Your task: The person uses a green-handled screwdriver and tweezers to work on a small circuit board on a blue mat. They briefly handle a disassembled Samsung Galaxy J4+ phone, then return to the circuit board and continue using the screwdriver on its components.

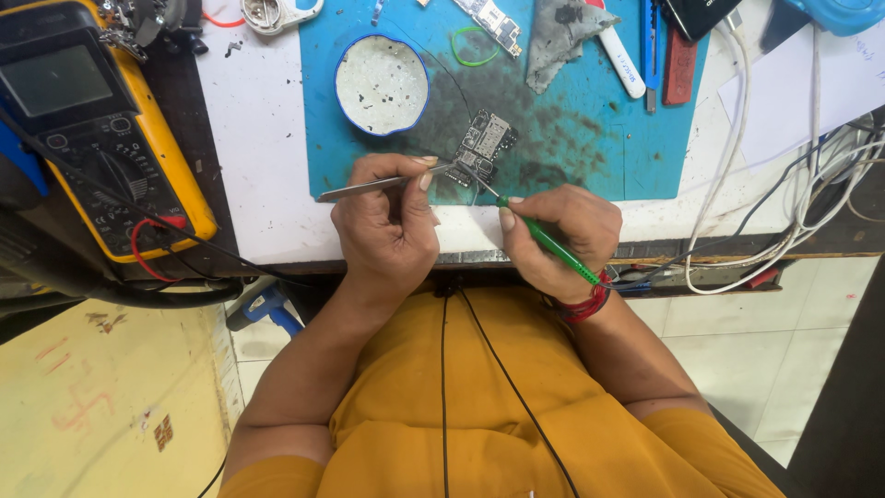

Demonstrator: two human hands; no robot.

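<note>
A small dark circuit board (485, 144) lies on the blue work mat (590, 138). My left hand (385, 221) grips metal tweezers (369, 187), whose tips rest at the board's near left edge. My right hand (558, 238) holds a green-handled tool (546, 238) like a pen, and its thin metal tip touches the board's near edge. Both hands rest at the table's front edge, close together.
A round white dish with a blue rim (381, 83) sits on the mat behind my left hand. A yellow multimeter (92, 120) stands at the left with red and black leads. A grey cloth (558, 32), another board (489, 20), tools and white cables (784, 184) lie at the back and right.
</note>
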